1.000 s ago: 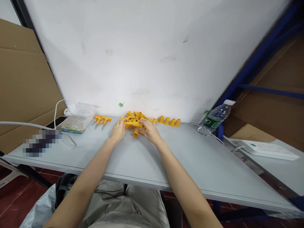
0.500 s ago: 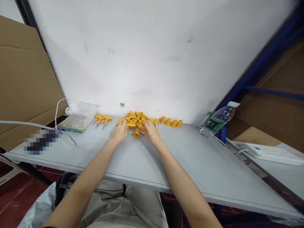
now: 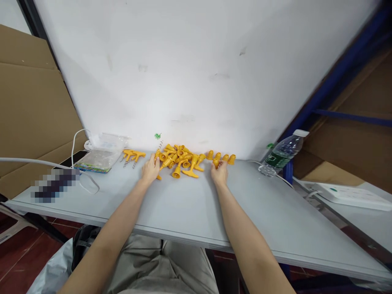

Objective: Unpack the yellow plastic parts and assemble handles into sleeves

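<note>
Pinches a corkscrew (image 3: 158,151) in the left hand (image 3: 150,169), spiral poking up past the fingertips; closes the right hand (image 3: 219,172) on a cap (image 3: 216,163), just short of the row (image 3: 226,157). Better to grip both by their ends, spiral turned away from skin. Differs from a second back: then met over the pile (image 3: 180,159), now spread wide with it lying between the fingers

Shifted the right grip (image 3: 219,173) off the yellow pile (image 3: 180,159) toward 3 o'clock, fingers now closed on a cap (image 3: 216,163). Lifted a corkscrew piece (image 3: 158,152) (spiral up) in the left grip (image 3: 150,169) at the pile's 9 o'clock.
</note>
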### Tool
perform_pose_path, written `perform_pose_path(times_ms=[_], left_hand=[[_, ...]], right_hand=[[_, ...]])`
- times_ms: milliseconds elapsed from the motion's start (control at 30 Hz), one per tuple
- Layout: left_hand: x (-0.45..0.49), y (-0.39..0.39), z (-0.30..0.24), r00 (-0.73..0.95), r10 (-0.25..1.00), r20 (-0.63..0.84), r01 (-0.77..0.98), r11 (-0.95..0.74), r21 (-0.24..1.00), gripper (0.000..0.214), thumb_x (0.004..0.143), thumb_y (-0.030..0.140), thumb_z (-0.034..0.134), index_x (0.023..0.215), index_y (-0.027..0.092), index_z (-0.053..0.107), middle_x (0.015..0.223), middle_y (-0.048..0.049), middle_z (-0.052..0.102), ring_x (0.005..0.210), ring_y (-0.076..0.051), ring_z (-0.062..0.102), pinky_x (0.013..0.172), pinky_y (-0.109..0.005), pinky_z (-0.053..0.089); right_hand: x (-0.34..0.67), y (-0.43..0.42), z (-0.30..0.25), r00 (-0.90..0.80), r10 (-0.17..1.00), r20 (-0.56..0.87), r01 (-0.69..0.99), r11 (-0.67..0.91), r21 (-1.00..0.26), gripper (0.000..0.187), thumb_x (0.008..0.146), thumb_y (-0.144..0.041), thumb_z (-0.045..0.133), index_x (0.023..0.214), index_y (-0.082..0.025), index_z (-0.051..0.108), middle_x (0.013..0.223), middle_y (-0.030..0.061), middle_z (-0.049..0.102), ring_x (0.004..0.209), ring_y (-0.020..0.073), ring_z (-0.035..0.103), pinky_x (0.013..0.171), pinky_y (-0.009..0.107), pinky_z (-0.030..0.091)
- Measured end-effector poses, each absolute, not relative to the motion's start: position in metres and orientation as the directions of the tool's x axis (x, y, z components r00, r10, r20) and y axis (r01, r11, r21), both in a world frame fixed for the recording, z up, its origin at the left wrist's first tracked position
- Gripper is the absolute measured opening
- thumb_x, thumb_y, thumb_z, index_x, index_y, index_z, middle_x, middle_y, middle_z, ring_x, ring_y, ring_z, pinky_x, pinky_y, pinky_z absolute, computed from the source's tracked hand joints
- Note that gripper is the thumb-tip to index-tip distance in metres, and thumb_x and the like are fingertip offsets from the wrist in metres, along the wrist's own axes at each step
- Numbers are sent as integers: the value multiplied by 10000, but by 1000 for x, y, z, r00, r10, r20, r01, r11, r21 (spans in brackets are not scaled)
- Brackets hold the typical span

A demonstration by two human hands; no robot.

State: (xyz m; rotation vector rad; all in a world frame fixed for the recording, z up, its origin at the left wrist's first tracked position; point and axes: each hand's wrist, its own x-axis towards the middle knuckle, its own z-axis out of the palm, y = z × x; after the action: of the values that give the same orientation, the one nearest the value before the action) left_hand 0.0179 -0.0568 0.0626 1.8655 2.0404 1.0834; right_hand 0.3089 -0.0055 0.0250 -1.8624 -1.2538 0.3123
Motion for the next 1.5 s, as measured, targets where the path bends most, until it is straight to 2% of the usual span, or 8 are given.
perform_pose_path(times_ms=[100, 267, 433, 500, 767, 1033, 1267, 1500], left_hand=[[18, -56, 62, -206, 903, 377, 775, -85, 626, 336, 965, 336, 328, 1179, 220, 561, 1020, -94, 666, 942, -252, 638, 796, -348, 477], [17, -51, 58, -226, 842, 489, 794, -132, 594, 361, 932, 285, 391, 1223, 213, 593, 1183, -127, 563, 1143, -263, 543, 955, -402, 441], [16, -50, 56, -255, 814, 523, 822, -103, 561, 398, 885, 223, 451, 1250, 261, 606, 1275, -125, 482, 1207, -288, 473, 974, -439, 413], [15, -50, 56, -277, 812, 514, 825, -73, 560, 386, 886, 226, 453, 1233, 259, 619, 1228, -128, 496, 1178, -287, 484, 961, -435, 412], [11, -47, 60, -328, 817, 475, 795, -33, 606, 276, 842, 144, 495, 1010, 202, 707, 990, -100, 631, 1041, -257, 575, 952, -444, 407], [5, -46, 54, -288, 813, 506, 702, -181, 689, 288, 843, 161, 441, 981, 186, 693, 908, -48, 713, 862, -194, 653, 845, -332, 488], [2, -37, 45, -319, 788, 527, 687, -192, 701, 479, 795, 139, 511, 1273, 169, 494, 1136, -116, 613, 1094, -196, 585, 980, -357, 461], [7, -38, 46, -327, 774, 542, 648, -234, 725, 861, 721, 192, 682, 1456, 158, 234, 1455, -204, 330, 1426, -282, 265, 1138, -416, 322]], right_hand=[[313, 1, 19, 464, 868, 175, 625, -181, -760, 465, 871, -317, 414, 1298, -137, 442, 1192, 179, 631, 1132, 294, 583, 969, 410, 419], [318, 7, 10, 495, 828, 264, 675, -175, -717, 386, 850, -325, 454, 1181, -151, 548, 1226, 184, 586, 1176, 295, 533, 988, 425, 403], [323, 11, 2, 504, 795, 338, 672, -115, -731, 279, 837, -401, 524, 909, -159, 641, 991, 182, 622, 1042, 325, 545, 922, 482, 414], [322, 11, 3, 473, 819, 325, 706, -131, -696, 267, 828, -385, 546, 877, -151, 664, 1034, 198, 620, 1078, 346, 525, 935, 506, 398], [311, 3, 16, 306, 942, 134, 881, -227, -415, 470, 917, -367, 396, 1335, -224, 557, 1470, 96, 452, 1346, 320, 363, 1098, 550, 261], [307, 3, 15, 221, 974, 54, 936, -196, -291, 537, 972, -378, 198, 1464, -296, 394, 1561, 77, 318, 1422, 317, 265, 1080, 683, 165], [305, 1, 20, 221, 975, -6, 935, -214, -284, 557, 977, -400, 166, 1497, -283, 325, 1591, 60, 247, 1453, 301, 205, 1099, 674, 135], [305, -1, 19, 214, 976, 38, 934, -193, -300, 521, 974, -368, 244, 1450, -248, 417, 1565, 73, 307, 1438, 306, 246, 1091, 684, 166]])
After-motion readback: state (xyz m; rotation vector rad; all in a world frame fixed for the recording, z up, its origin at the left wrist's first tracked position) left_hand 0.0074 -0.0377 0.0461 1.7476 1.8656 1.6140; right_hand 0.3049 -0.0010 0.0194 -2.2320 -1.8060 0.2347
